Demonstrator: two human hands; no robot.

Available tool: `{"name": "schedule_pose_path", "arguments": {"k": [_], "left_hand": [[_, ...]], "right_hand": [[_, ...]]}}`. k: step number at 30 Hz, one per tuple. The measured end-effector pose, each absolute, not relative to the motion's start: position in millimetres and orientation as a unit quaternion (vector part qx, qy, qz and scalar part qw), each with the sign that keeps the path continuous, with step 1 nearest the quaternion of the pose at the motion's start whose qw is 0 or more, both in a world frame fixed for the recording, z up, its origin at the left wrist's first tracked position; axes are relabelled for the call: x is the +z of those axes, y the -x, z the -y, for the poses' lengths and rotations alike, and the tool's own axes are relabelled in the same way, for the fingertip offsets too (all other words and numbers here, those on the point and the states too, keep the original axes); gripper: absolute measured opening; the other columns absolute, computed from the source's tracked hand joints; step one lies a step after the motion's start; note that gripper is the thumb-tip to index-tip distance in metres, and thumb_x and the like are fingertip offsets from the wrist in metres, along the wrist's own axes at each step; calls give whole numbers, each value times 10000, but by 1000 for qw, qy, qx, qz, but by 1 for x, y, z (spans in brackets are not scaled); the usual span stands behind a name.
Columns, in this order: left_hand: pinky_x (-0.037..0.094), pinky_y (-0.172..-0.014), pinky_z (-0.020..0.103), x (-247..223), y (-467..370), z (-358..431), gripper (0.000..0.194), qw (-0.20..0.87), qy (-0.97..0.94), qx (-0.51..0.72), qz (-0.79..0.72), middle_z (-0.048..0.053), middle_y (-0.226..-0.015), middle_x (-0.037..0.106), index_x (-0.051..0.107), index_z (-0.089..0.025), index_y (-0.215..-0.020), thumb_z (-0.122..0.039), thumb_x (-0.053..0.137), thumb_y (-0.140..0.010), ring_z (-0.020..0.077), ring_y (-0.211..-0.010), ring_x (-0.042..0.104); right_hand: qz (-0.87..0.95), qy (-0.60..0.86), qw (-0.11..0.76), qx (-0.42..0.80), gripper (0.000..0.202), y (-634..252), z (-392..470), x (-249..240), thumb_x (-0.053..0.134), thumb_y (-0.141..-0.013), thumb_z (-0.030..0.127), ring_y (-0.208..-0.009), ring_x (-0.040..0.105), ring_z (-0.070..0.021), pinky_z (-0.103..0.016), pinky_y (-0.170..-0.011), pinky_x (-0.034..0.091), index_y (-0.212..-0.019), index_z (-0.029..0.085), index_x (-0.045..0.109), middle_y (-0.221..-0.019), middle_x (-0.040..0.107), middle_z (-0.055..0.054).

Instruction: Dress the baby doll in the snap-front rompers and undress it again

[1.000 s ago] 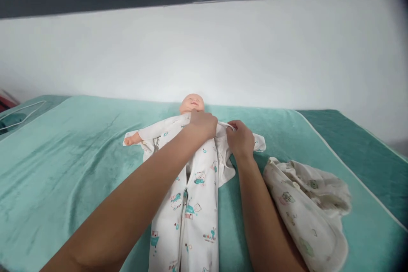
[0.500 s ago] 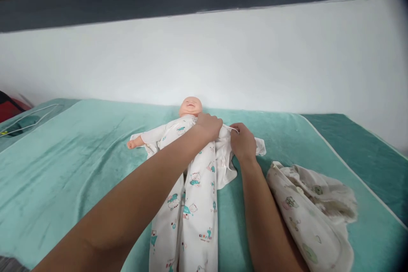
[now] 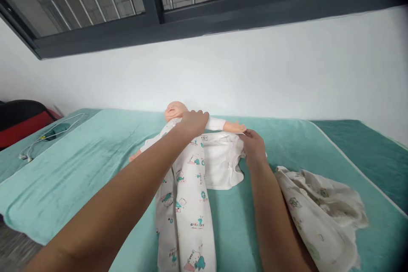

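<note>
A baby doll point(image 3: 174, 110) lies on its back in white printed clothes point(image 3: 193, 187), head toward the wall. My left hand point(image 3: 195, 123) is closed at the doll's shoulder on the right side of the picture; what its fingers grip, if anything, is hidden. The doll's bare arm point(image 3: 234, 127) stretches out to the right. Below that arm a white garment point(image 3: 221, 161) is spread flat beside the body. My right hand point(image 3: 254, 144) pinches the garment's upper edge close to the doll's hand.
A crumpled cream printed cloth point(image 3: 321, 216) lies right of my right forearm. Green blanket point(image 3: 79, 153) covers the bed. At the far left are a white cable point(image 3: 32, 151) and a red and black bag point(image 3: 24, 123). A white wall and barred window stand behind.
The doll's arm on the right, covered before, now shows outside the garment. The white garment lies flatter. My view has tilted up, showing more window.
</note>
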State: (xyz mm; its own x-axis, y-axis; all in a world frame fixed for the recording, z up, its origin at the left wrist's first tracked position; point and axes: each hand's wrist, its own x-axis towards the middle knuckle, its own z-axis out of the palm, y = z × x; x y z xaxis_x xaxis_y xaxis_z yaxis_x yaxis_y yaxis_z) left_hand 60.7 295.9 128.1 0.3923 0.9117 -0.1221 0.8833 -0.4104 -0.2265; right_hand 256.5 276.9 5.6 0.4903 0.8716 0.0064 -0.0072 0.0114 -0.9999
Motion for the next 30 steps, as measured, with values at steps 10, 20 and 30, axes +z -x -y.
{"name": "schedule_pose_path", "arguments": {"k": [10,20,30], "left_hand": [[470,-929,460,82,-110,-287,345,14,857,91,507,138,-1258,615,572,-179,-1226,-178,534,-884,302,-1142,584],[449,-1007,409,59,3,-250,247,-133,726,-358,572,60,-1197,676,649,-245,-1088,-347,458,-968,250,-1167,596],[401,-1074,383,33,36,-239,392,-282,649,-443,550,54,-1352,575,553,-254,-1135,-431,704,-819,238,-1268,521]], "right_hand": [[211,508,783,291,130,-264,-272,16,603,-698,175,-1005,677,-165,-312,-889,507,-815,205,652,-989,741,-22],[626,519,506,287,307,-190,-259,15,561,-920,430,-1253,551,-228,-434,-1106,380,-1165,264,644,-1295,649,-48],[685,473,425,356,477,-164,-246,22,688,-831,514,-1419,373,-261,-464,-1179,292,-1233,296,554,-1534,429,-43]]}}
